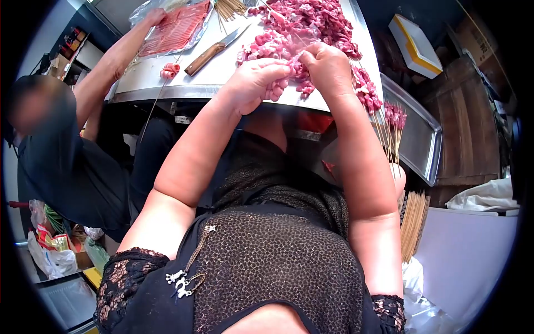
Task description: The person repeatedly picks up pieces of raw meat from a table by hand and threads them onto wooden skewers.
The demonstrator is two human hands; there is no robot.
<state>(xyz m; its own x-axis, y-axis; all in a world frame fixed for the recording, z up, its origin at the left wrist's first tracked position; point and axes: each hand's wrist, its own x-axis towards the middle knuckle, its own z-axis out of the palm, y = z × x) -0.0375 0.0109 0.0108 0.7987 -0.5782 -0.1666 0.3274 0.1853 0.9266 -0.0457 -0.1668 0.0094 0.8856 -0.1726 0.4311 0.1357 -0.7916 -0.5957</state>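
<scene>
Over the table's near edge, my left hand (258,84) is closed, thumb and fingers pinching a small piece of raw meat (296,63). My right hand (332,69) is closed just beside it, its fingertips almost meeting the left ones. A thin skewer (301,41) seems to run up from the right fingers; its lower end is hidden. Beyond both hands lies a large heap of cut pink meat (317,25). To the right of my right forearm, several loaded meat skewers (395,118) rest with their sticks toward me.
A wooden-handled knife (210,54) lies left of the heap. Bare skewers (229,8) are behind it. At left, a co-worker's hand (156,16) touches packed sliced meat (177,29), near a rolled slice (169,70) on a skewer. A metal tray (425,133) stands right.
</scene>
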